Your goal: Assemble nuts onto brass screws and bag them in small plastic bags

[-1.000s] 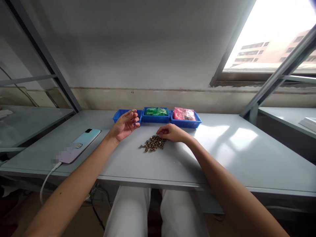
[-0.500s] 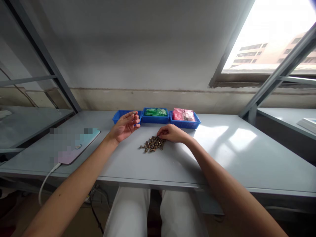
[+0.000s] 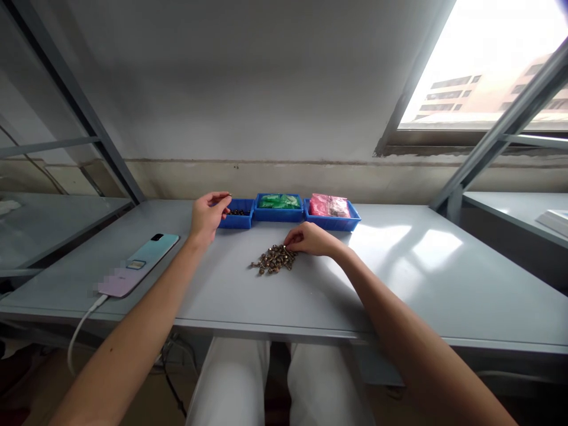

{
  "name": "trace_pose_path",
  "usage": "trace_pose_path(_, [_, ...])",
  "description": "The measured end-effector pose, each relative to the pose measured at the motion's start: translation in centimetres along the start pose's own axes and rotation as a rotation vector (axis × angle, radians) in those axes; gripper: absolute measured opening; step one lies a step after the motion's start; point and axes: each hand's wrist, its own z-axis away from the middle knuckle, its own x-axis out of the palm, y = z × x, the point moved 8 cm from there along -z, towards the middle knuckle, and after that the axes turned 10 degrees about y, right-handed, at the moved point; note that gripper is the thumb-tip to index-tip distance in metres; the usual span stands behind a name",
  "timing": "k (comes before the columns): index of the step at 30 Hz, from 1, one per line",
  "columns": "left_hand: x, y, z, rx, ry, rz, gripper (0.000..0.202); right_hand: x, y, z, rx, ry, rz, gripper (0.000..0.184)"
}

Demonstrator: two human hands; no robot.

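Flat grey worktop (image 3: 381, 290): holds things up.
Open blue plastic box (image 3: 238, 223): worktop's 11 o'clock.
Left hand (image 3: 206, 218): box's 9 o'clock; grip seems to pinch a tiny dark metal bit (image 3: 230, 194).
Right hand (image 3: 310, 239): worktop's 1 o'clock; grip bent, can't tell if it holds anything.
Heap of small brass-brown metal bits (image 3: 274, 260): right hand's 8 o'clock, at its fingertips; likely light, hard, slippery; pinch the sides.

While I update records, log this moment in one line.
left hand: at left blue bin; right hand: at metal-parts pile; middle bin: green plastic; right bin: pink plastic
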Motion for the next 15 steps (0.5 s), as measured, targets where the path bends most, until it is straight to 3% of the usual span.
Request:
trace_pose_path(3, [-0.8,0.5,-0.7,0.213,0.085,-0.163,0.023,0.0,-0.2,0.0,-0.015,0.004,0.017,0.020])
trace_pose_path(6, [-0.4,1.0,0.2,0.375,0.036,-0.270,0.017,0.0,-0.4,0.0,-0.013,0.011,0.031,0.018])
trace_pose_path(10, [2.1,2.3,3.5,0.571,-0.169,-0.388,0.012,-0.6,-0.7,0.1,-0.016,0.065,0.022,0.013])
trace_pose_path(15, [5.5,2.0,7.6,0.694,-0.572,-0.506,0.012,-1.6,-1.0,0.4,-0.003,0.187,-0.150,0.006])
